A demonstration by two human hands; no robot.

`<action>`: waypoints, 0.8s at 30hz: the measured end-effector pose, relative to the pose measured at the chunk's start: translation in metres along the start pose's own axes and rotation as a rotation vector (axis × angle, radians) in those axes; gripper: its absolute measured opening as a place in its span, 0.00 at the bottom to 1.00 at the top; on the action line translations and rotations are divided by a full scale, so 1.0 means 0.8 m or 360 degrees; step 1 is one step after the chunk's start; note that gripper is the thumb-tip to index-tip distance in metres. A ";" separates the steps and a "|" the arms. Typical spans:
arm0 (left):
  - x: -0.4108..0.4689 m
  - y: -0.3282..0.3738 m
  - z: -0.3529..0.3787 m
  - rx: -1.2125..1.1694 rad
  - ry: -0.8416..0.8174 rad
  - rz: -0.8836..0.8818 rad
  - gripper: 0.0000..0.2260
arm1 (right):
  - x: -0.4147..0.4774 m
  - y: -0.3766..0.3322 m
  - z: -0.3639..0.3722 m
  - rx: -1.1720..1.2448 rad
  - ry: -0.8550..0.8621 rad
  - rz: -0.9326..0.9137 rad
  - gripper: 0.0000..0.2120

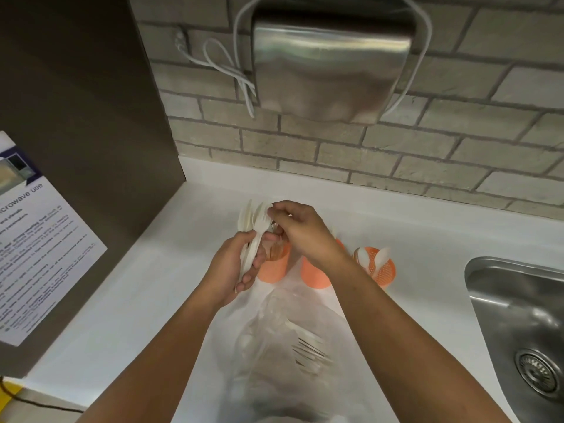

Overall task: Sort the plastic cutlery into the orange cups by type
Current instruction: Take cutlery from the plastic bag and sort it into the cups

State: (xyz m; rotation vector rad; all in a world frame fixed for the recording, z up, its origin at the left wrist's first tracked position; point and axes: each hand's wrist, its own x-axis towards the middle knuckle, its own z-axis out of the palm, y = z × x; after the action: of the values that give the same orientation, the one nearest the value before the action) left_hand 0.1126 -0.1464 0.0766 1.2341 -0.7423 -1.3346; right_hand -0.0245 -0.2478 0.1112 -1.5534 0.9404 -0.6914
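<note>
Mixed bundle of white cutlery (254,222), upright above the counter (152,285), clamped in the curled fingers of the left hand (236,267). At the bundle's tips, right hand (300,230), thumb and forefinger apparently pinching one piece; type unclear through blur. Just behind, in a row: left orange cup (273,267) and middle orange cup (314,276), both partly hidden; right orange cup (380,267) holding spoons (381,254). Likely hazards: neighbouring pieces dragged out with the pinched one and dropped; a light cup tipped by a wrist; a fork landed among spoons. More forks (308,349) in the clear bag (274,315), nearer the body.
</note>
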 end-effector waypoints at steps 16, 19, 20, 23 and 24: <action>-0.006 0.000 0.024 0.0260 0.0120 0.0074 0.18 | -0.012 0.007 -0.011 0.0069 0.0499 -0.0103 0.07; -0.009 -0.003 0.024 0.0274 0.0129 0.0067 0.19 | -0.016 0.003 -0.012 0.0142 0.0490 -0.0071 0.10; -0.010 -0.003 0.024 0.0271 0.0131 0.0057 0.18 | -0.019 0.001 -0.013 0.0194 0.0437 -0.0064 0.11; -0.014 -0.001 0.023 0.0275 0.0098 0.0036 0.18 | -0.025 0.000 -0.015 0.0280 0.0232 -0.0035 0.11; -0.015 -0.001 0.022 0.0277 0.0086 0.0036 0.18 | -0.027 0.001 -0.015 0.0315 0.0168 -0.0019 0.11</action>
State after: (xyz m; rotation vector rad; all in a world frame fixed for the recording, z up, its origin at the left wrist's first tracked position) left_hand 0.0941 -0.1387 0.0829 1.3899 -0.8455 -1.2338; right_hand -0.0458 -0.2358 0.1141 -1.3599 0.9123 -0.8559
